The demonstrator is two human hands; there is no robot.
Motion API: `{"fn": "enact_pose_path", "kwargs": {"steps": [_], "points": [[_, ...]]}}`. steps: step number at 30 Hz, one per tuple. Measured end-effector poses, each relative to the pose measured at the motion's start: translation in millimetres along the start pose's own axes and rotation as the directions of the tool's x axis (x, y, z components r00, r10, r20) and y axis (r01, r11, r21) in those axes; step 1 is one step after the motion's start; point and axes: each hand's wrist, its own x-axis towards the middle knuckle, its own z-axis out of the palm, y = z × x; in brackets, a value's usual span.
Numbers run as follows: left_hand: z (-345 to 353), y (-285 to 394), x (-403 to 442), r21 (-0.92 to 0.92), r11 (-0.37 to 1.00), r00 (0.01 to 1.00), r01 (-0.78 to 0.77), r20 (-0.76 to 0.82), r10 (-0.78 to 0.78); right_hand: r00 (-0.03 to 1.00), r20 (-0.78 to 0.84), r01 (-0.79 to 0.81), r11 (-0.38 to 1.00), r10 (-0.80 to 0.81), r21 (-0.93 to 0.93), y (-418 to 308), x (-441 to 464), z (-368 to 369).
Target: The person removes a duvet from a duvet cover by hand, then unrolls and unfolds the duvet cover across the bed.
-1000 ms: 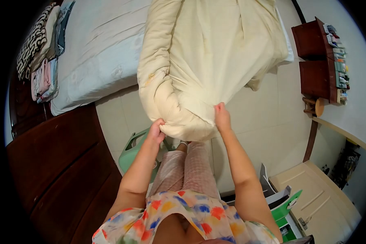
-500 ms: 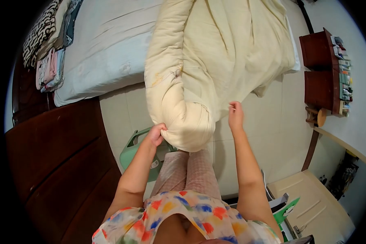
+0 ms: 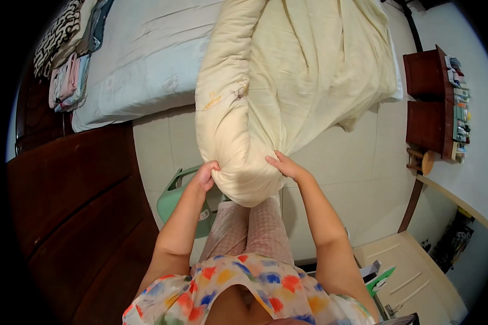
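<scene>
A cream quilt (image 3: 222,127), rolled lengthwise into a thick bolster shape, hangs off the bed's near edge toward my legs. Its lower end is bunched into a rounded bulge. My left hand (image 3: 207,174) is closed on the left side of that bulge, thumb and fingers pinching the fabric. On the right side of the bulge, my right hand (image 3: 286,164) touches the quilt with its visible fingers stretched out and apart. The flat, unrolled part of the quilt (image 3: 320,70) spreads to the right over the bed.
A bed with a pale blue sheet (image 3: 146,70) lies ahead, folded clothes (image 3: 69,84) at its left corner. Dark wooden furniture (image 3: 81,216) stands left, a green plastic stool (image 3: 174,203) beside my legs. At right are a dark red cabinet (image 3: 425,76) and a small wooden stool (image 3: 427,162).
My right hand has moved left from beside the quilt onto the bulge's right side. My left hand keeps its grip. The bulge looks narrower and sits slightly lower.
</scene>
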Motion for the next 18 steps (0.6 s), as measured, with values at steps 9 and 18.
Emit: {"fn": "enact_pose_path", "kwargs": {"steps": [9, 18], "points": [[0, -11, -14, 0.574, 0.818, 0.918, -0.040, -0.301, 0.257, 0.862, -0.117, 0.336, 0.729, -0.493, -0.597, -45, -58, 63], [25, -3, -25, 0.478, 0.872, 0.946, -0.104, -0.222, 0.235, 0.634, 0.231, 0.674, 0.381, -0.738, -0.632, -34, -49, 151]]}}
